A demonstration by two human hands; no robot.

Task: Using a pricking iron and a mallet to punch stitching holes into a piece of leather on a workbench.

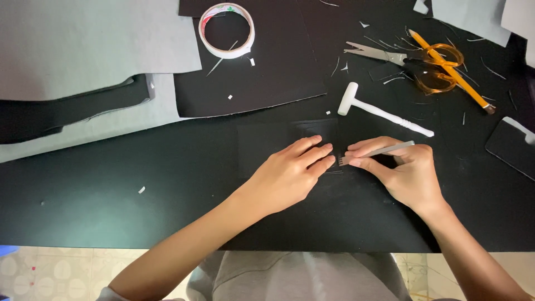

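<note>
My left hand [292, 173] lies flat on a small black piece of leather-like sheet [267, 139] on the black table, fingers pressing its right edge. My right hand [398, 170] grips a slim grey metal pronged chisel [379, 151], its toothed tip resting on the sheet right beside my left fingertips. The two hands almost touch at the tip.
A white mallet [379, 110] lies just beyond my hands. Orange-handled scissors [412, 60] and a yellow pencil [451, 69] sit at back right. A tape roll [227, 29] rests on a black sheet [278, 72]. Grey sheets [83, 44] cover the left; a black card [512, 147] at right.
</note>
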